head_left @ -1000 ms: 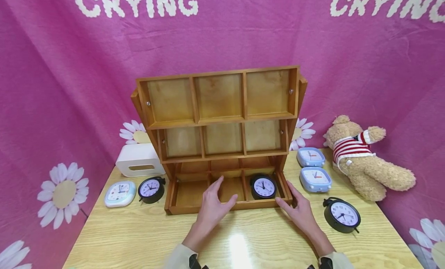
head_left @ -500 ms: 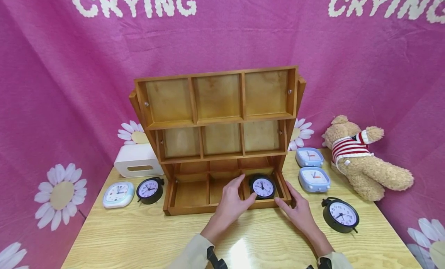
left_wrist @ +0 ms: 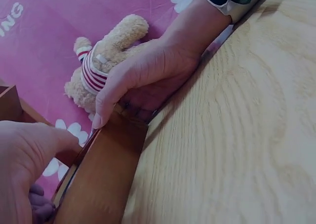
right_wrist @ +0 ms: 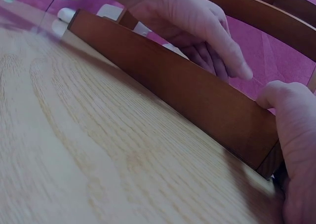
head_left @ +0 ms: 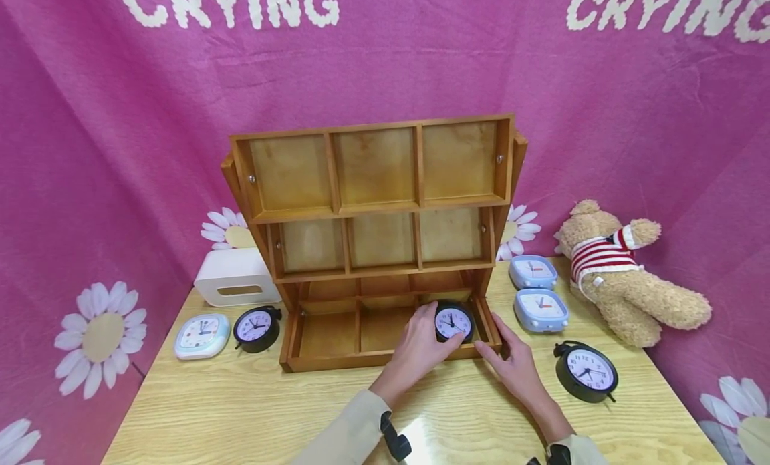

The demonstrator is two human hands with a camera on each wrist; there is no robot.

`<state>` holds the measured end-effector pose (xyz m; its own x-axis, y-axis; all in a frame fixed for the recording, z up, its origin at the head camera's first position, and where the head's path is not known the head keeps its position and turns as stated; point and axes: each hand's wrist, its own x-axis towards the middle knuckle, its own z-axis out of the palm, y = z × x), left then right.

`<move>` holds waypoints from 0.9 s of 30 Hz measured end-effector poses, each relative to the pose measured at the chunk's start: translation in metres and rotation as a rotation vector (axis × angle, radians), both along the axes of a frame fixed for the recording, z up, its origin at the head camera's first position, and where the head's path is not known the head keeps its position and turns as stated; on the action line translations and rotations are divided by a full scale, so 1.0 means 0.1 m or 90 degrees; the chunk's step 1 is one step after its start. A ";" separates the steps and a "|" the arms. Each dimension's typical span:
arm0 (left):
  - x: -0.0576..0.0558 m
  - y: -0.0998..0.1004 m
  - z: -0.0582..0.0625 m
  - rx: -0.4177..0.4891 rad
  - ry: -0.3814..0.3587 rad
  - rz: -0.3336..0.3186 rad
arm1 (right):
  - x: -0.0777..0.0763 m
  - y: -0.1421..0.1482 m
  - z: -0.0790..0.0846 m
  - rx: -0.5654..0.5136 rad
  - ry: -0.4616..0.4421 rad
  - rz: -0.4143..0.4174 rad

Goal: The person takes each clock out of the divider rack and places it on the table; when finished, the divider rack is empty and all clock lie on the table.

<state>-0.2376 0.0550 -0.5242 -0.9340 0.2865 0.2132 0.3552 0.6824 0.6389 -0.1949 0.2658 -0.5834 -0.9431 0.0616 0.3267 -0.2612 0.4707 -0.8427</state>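
A black round alarm clock (head_left: 452, 320) lies face up in the right bottom compartment of a tiered wooden shelf (head_left: 379, 363). My left hand (head_left: 416, 345) reaches over the front board, its fingers at the clock's left edge and its thumb overlapping the lower face. The right wrist view shows this left hand (right_wrist: 190, 21) with its thumb extended above the board's rim; the clock is hidden there. My right hand (head_left: 511, 365) grips the shelf's front right corner, thumb on the front board and fingers along the outer side. In the left wrist view that right hand (left_wrist: 148, 68) holds the corner.
Right of the shelf are two blue clocks (head_left: 540, 310), another black alarm clock (head_left: 586, 371) and a teddy bear (head_left: 625, 278). Left stand a white box (head_left: 236, 276), a white-and-blue clock (head_left: 202, 336) and a black alarm clock (head_left: 255, 328). Pink cloth (head_left: 373, 71) hangs behind.
My left hand has moved right, from the middle compartment to the alarm clock in the right one. My right hand stays at the shelf corner.
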 end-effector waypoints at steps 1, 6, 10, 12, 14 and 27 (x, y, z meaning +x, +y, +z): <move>-0.01 0.02 0.00 -0.013 0.000 0.003 | 0.00 0.00 0.00 -0.002 0.002 0.001; -0.03 0.11 0.06 -0.075 -0.002 0.016 | -0.01 0.02 -0.02 -0.005 0.008 0.003; -0.05 0.17 0.09 -0.124 -0.007 0.030 | -0.03 0.03 -0.05 -0.007 0.011 0.007; -0.06 0.20 0.10 -0.142 -0.009 0.038 | -0.03 0.03 -0.06 -0.008 0.013 0.008; -0.08 0.22 0.10 -0.151 -0.013 0.045 | -0.03 0.03 -0.05 -0.010 0.015 0.009; -0.13 0.25 0.19 -0.132 -0.067 0.050 | -0.03 0.02 -0.05 -0.008 0.020 0.008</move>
